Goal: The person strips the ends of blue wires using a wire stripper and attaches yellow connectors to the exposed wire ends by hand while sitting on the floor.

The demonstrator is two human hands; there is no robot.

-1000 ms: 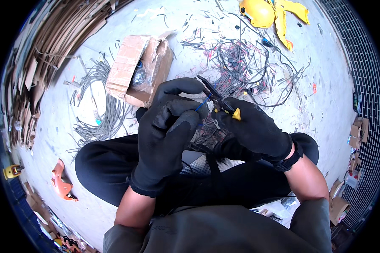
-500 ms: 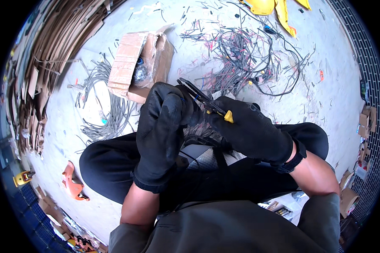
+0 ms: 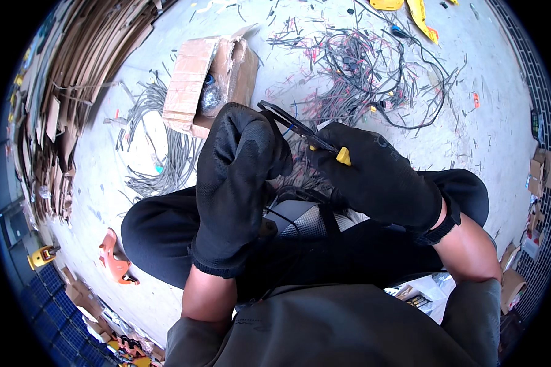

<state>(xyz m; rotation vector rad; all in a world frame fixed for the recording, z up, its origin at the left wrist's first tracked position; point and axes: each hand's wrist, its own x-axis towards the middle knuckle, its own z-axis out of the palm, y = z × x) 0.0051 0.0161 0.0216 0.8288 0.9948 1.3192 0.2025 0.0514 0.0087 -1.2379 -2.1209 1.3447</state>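
Both my hands wear black gloves and meet in front of my chest. My right hand (image 3: 379, 177) grips a black hand tool with a yellow handle tip (image 3: 300, 129), its jaws pointing up and left toward my left hand. My left hand (image 3: 236, 183) is closed around something thin, most likely a wire, but the glove hides it. A grey braided piece (image 3: 303, 223) lies on my lap under both hands. I sit with my legs in black trousers (image 3: 159, 232) folded on the concrete floor.
An open cardboard box (image 3: 205, 76) stands on the floor ahead of me. Grey cable bundles (image 3: 165, 153) lie to its left, and a tangle of dark and red wires (image 3: 373, 67) to the right. Flattened cardboard (image 3: 73, 79) is stacked at left. An orange tool (image 3: 113, 257) lies by my left knee.
My hands have come closer to the camera and a little lower. The tool has tilted so its jaws reach my left glove. The view has shifted slightly downward.
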